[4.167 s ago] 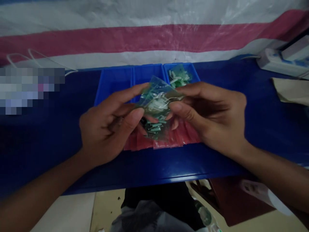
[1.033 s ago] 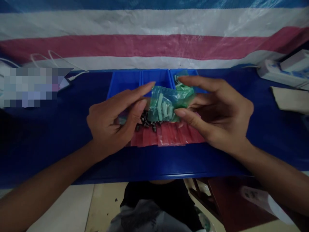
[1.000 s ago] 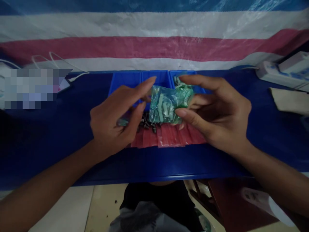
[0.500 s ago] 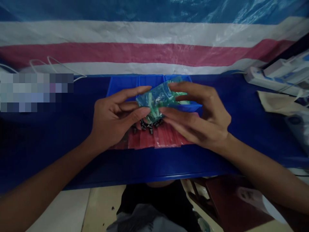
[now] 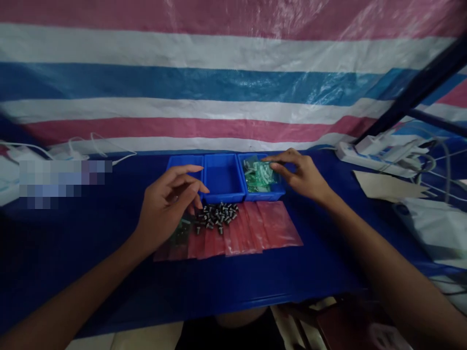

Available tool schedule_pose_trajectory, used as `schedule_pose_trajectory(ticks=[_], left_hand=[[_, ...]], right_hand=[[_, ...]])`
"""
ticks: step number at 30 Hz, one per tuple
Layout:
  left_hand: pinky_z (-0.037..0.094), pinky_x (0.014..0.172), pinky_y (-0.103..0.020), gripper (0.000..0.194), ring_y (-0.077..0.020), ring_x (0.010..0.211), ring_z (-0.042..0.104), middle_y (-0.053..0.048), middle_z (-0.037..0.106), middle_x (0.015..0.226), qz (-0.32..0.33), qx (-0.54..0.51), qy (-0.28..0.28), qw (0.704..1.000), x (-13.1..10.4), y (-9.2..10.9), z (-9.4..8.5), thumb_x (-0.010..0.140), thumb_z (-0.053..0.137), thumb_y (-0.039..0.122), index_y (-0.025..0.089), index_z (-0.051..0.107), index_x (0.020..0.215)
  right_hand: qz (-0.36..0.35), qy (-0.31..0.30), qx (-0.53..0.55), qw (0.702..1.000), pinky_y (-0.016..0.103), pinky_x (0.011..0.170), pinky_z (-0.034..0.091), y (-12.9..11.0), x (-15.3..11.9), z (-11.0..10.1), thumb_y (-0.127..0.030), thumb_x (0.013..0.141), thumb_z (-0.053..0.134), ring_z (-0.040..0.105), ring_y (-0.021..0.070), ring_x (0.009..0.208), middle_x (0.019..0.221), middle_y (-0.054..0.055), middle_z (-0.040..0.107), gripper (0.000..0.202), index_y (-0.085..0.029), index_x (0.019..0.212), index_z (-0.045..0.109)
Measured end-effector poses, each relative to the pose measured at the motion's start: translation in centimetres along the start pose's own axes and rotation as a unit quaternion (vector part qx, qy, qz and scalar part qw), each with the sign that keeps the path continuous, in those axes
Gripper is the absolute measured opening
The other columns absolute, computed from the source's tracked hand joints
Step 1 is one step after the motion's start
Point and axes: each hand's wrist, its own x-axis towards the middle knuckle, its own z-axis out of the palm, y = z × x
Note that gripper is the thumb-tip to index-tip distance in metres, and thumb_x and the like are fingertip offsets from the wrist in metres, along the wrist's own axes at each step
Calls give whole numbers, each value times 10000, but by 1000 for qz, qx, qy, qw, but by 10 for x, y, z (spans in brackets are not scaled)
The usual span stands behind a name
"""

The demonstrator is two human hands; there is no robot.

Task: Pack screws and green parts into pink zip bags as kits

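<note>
My left hand hovers over the left end of a row of red plastic bags, fingers apart and holding nothing. At the right blue bin, my right hand has thumb and forefinger closed on the edge of a small clear green bag. More green bags lie under it in that bin; its contents are too blurred to name. A pile of small black screws rests on the red bags. Beside it, partly under my left hand, is a dark greenish packet.
The middle blue bin and left blue bin stand side by side behind the screws. Right of them are a white power strip, brown cardboard and a white bag. White cables lie left. A striped sheet hangs behind.
The green bag has gone from between both hands to the right bin, with my right hand. My left hand has let go of it. The view has tilted up.
</note>
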Motion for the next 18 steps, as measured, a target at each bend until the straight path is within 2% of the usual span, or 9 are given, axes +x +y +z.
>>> schedule_pose_trajectory(ticks=[2,4,6,8,10,12,15,16,18], left_hand=[[589,497,-217,211,-137,596,711,-23,816,882,-3,4,13,1000,2,-3,-2,1001,743,342,236,723,1182],[586,502,-228,193,-146,613,720,-28,819,894,3,33,20,999,3,-6,-5,1015,731,361,242,735,1167],[617,570,-252,164,-161,674,752,-27,826,918,28,103,29,994,5,-8,-8,1033,715,375,257,764,1136],[668,727,-308,145,-193,789,789,-24,836,954,82,197,20,977,8,-11,-14,1038,694,372,282,801,1073],[676,934,-393,162,-237,933,808,-20,849,1008,146,273,-14,951,14,-13,-20,1030,670,353,304,823,1015],[638,1080,-460,192,-270,1071,807,-17,857,1094,183,309,-58,931,19,-17,-25,1033,640,328,319,831,1022],[625,1105,-480,214,-281,1183,797,-23,853,1203,198,320,-101,921,24,-22,-28,1046,623,300,328,832,1079],[629,1094,-480,211,-281,1182,799,-26,853,1211,203,320,-102,920,24,-23,-29,1044,629,293,326,834,1082],[641,1054,-479,193,-281,1136,807,-23,859,1175,210,325,-80,918,26,-25,-31,1036,648,295,316,837,1068]], right_hand=[[-8,-9,-23,1000,488,874,640,9,0,1,-317,1034,693,751,286,901,976,93,843,210,-249,1099,881],[-12,0,-46,999,528,938,636,5,-2,1,-291,1018,695,753,315,1001,1070,123,833,220,-235,1114,884],[-29,-8,-65,997,545,989,640,-7,-6,0,-283,1057,642,758,341,1122,1215,160,818,282,-200,1207,866],[-63,-47,-73,994,520,998,658,-20,-11,-2,-316,1114,584,785,333,1146,1270,163,822,326,-178,1240,851],[-98,-97,-71,988,466,938,684,-30,-15,-4,-398,1152,550,827,300,1041,1205,131,852,374,-188,1192,857],[-115,-124,-77,983,416,843,692,-37,-18,-6,-491,1162,528,839,269,919,1106,98,869,439,-212,1106,863],[-149,-94,-120,977,401,760,681,-50,-22,-5,-546,1154,524,840,276,904,1097,116,866,501,-201,1001,855],[-170,-71,-121,975,404,781,687,-58,-23,-3,-517,1151,548,842,283,947,1133,133,862,477,-185,993,853],[-232,-48,-76,969,409,930,695,-79,-26,6,-394,1146,596,830,281,1100,1203,155,849,366,-145,1059,849]])
